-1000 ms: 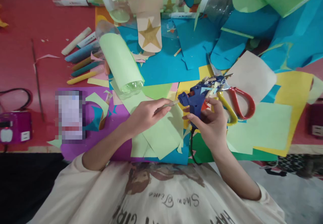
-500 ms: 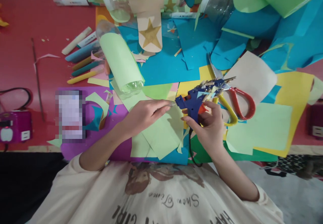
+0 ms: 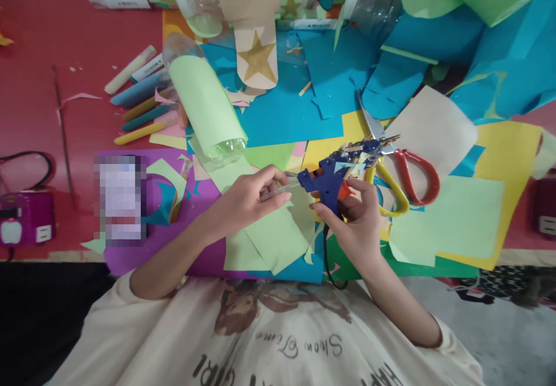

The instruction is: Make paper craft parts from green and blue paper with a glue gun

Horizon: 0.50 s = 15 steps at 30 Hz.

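Note:
My right hand (image 3: 354, 218) is closed around the handle of a blue glue gun (image 3: 328, 184), which has an orange trigger and paper scraps stuck about its nozzle. Between the fingers of my left hand (image 3: 254, 197) is a thin translucent glue stick (image 3: 278, 191). Its far end meets the back of the gun. Scissors (image 3: 419, 180) with one red and one yellow handle lie just beyond my right hand. Pale green paper sheets (image 3: 282, 229) lie beneath both hands. Past my left hand rests a plastic bottle wrapped in green paper (image 3: 206, 102), on its side.
A phone (image 3: 121, 197) lies on purple paper at the left. Several markers (image 3: 141, 110) sit beside the bottle. Blue sheets (image 3: 278, 116), a paper piece with a gold star (image 3: 257, 55) and another clear bottle (image 3: 377, 9) occupy the far side. A purple box (image 3: 28, 218) stands far left.
My left fingers have shifted their hold back along the glue stick, and more of it shows. The glue gun has moved slightly left and its nozzle end has dipped toward me.

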{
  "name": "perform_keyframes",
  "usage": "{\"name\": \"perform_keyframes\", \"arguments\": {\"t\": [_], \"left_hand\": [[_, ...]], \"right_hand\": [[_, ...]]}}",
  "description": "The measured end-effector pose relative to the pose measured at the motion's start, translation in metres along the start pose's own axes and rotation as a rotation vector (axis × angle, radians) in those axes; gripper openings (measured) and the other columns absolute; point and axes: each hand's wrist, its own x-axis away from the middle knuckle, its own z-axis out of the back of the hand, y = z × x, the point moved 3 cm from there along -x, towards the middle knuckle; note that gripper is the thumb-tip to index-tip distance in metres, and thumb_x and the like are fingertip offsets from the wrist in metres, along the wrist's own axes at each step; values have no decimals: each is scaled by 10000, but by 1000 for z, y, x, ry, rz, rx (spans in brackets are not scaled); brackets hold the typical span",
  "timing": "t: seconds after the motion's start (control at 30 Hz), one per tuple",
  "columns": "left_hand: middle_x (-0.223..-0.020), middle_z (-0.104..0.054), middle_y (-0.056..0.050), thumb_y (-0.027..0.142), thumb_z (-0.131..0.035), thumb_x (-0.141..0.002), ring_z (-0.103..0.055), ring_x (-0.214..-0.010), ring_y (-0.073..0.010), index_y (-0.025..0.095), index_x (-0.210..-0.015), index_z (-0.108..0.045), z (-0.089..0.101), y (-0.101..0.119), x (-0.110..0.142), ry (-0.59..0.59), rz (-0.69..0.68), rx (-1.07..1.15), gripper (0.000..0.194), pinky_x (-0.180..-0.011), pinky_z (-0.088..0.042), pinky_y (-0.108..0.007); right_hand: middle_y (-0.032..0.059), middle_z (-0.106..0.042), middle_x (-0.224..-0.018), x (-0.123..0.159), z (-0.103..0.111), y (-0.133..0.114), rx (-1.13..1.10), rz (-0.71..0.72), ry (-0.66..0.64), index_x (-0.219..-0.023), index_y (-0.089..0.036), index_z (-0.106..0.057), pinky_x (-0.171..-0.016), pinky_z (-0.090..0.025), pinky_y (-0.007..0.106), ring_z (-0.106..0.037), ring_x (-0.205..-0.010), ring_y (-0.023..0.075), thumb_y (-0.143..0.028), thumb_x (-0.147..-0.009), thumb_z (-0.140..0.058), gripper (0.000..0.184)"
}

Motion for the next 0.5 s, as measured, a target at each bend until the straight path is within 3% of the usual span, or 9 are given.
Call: {"name": "perform_keyframes", "arguments": {"t": [0.37,0.5], "left_hand": [[-601,-526,51,325,-406,-955,-455,-471,-47,182,-829,-531,1,9,2,-63,35,35,227,-467,-367,-179],[-604,-552,47,301,-465,-932,-512,-512,-64,185,-822,-534,0,9,2,-9,7,-25,174,-492,-386,-185]], "right_hand": [[-63,-626,-620,5,1,10,69,77,30,-1017,-264,-407,-457,-543,285,-661,-510,168,-300,-715,-755,462],[-64,-630,-642,6,1,10,52,90,17,-1024,-262,-401,-491,-558,286,-668,-529,161,-301,-726,-743,455]]}}
